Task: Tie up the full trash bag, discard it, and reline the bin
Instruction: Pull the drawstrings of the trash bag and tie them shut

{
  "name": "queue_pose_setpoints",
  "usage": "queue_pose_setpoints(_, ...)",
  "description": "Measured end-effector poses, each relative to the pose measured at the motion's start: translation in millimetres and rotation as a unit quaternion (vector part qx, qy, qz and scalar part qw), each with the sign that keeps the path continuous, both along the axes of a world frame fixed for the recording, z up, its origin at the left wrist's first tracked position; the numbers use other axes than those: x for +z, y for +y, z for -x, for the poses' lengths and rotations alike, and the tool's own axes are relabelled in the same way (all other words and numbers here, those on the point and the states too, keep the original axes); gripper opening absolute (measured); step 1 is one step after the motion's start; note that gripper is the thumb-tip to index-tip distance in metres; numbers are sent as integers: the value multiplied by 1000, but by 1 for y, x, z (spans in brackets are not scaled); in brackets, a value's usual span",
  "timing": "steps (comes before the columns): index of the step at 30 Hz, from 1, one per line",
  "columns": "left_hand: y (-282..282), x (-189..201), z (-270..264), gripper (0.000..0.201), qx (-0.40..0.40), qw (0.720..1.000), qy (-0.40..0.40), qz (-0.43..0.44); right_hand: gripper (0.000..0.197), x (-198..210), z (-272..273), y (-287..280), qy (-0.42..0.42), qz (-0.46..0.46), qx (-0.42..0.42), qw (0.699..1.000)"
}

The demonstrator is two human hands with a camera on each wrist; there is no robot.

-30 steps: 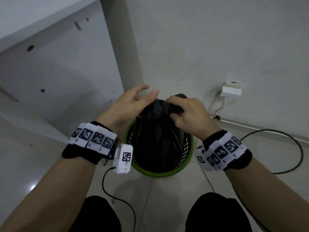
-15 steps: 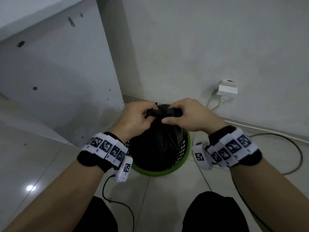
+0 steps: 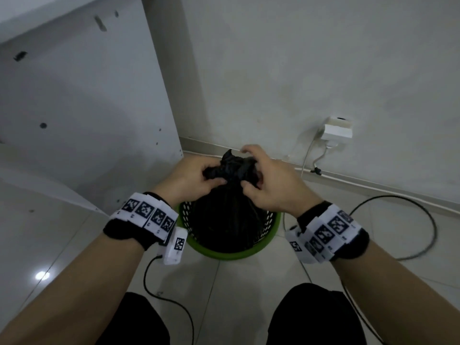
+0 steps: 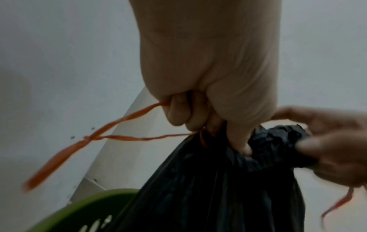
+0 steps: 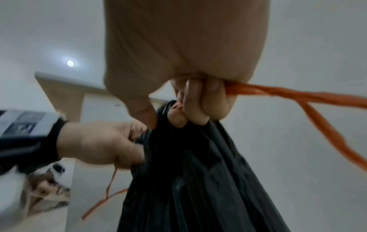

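A black trash bag (image 3: 224, 217) stands in a green perforated bin (image 3: 231, 252) on the floor, its top gathered into a bunched neck (image 3: 230, 168). My left hand (image 3: 196, 178) grips the neck from the left and holds an orange drawstring (image 4: 123, 136) in its curled fingers. My right hand (image 3: 263, 185) grips the neck from the right, and the other orange drawstring (image 5: 288, 95) runs out of its fist. In the left wrist view the bag (image 4: 218, 188) hangs below my left hand (image 4: 208, 122). In the right wrist view my right hand (image 5: 190, 109) pinches the bag (image 5: 188, 180).
A white cabinet panel (image 3: 82, 115) stands close at the left of the bin. The wall behind carries a white power adapter (image 3: 337, 129) with a cable. A black cable (image 3: 423, 225) loops over the tiled floor at the right. My knees are at the bottom edge.
Both hands shifted from pinching the bag top between them to gripping the bunched neck; the bag top now sticks up between the hands. The view tilted slightly.
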State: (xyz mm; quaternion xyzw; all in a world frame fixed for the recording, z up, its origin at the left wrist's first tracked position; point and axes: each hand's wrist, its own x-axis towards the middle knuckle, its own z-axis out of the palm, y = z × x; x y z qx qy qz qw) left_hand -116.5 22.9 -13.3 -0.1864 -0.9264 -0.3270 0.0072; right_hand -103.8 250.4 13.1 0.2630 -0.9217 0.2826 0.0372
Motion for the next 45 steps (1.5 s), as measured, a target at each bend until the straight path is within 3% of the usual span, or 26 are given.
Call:
queue_pose_setpoints(2, -3, -10, -7, 9, -17, 995, 92, 22, 67, 4, 4, 7, -83, 31, 8, 996)
queue_pose_setpoints(6, -2, -29, -16, 17, -86, 973, 208, 58, 36, -4, 15, -8, -126, -141, 49, 981)
queue_pose_setpoints(8, -6, -26, -17, 21, -65, 986, 151, 11, 23, -13, 16, -15, -85, -125, 29, 988)
queue_pose_setpoints(11, -19, -15, -15, 53, 15, 990, -77, -117, 24, -23, 10, -18, 11, -90, 6, 996)
queue_pose_setpoints(12, -21, -11, -13, 59, 21, 987, -127, -94, 25, -28, 6, -18, 35, -78, 9, 996)
queue_pose_setpoints(13, -21, -8, -10, 59, 9, 987, -156, -41, 24, -33, 2, -20, 59, -69, 16, 996)
queue_pose_setpoints(15, -15, -11, -7, 37, -22, 981, -187, 48, 22, -43, -5, -23, 101, -65, 17, 993)
queue_pose_setpoints(17, -8, -18, -8, 19, -7, 986, -162, 46, 26, -47, -7, -21, 111, -67, 11, 991)
queue_pose_setpoints(19, -8, -31, -11, 8, 22, 995, -91, 16, 51, -47, -1, -13, 26, -66, 6, 997)
queue_pose_setpoints(21, -10, -44, -17, 8, 23, 1000, 0, -2, 81, -43, 8, -6, -125, -32, 5, 992)
queue_pose_setpoints(22, -10, -51, -19, 15, 10, 999, 36, -9, 77, -40, 13, -6, -165, -49, 5, 985)
queue_pose_setpoints(24, -8, -61, -22, 28, -1, 998, 52, -22, 45, -41, 18, -12, -187, -125, 10, 974)
queue_pose_setpoints(26, -10, -63, -18, 43, 12, 999, -8, -33, 27, -45, 16, -21, -140, -145, 2, 980)
queue_pose_setpoints(28, -19, -60, -11, 74, 18, 989, -148, -20, 31, -57, 13, -25, -63, -116, -15, 991)
queue_pose_setpoints(29, -20, -56, -9, 89, 20, 970, -240, -28, 34, -63, 10, -26, -32, -103, -19, 994)
queue_pose_setpoints(31, -20, -56, -8, 84, 18, 933, -353, -63, 34, -76, 1, -28, 9, -77, -17, 997)
queue_pose_setpoints(33, -16, -63, -6, 63, 20, 943, -327, -61, 33, -87, -5, -29, 46, -41, -17, 998)
queue_pose_setpoints(35, -13, -76, -6, 41, 38, 962, -268, -44, 38, -90, -5, -27, 26, -45, -17, 998)
queue_pose_setpoints(37, -14, -85, -7, 33, 56, 977, -206, -16, 61, -83, 1, -20, -83, -72, -3, 994)
queue_pose_setpoints(39, -17, -90, -11, 32, 48, 989, -142, 8, 84, -71, 10, -13, -222, -39, -15, 974)
queue_pose_setpoints(40, -16, -92, -14, 31, 42, 993, -109, 19, 81, -66, 13, -11, -275, -26, -33, 960)
queue_pose_setpoints(42, -14, -98, -20, 30, 27, 998, -54, 24, 54, -64, 17, -13, -354, -63, -33, 932)
queue_pose_setpoints(43, -12, -103, -22, 30, 20, 999, -42, 16, 39, -66, 18, -16, -365, -96, -21, 926)
queue_pose_setpoints(45, -11, -106, -26, 36, 15, 998, -54, -26, 27, -80, 20, -20, -309, -138, -8, 941)
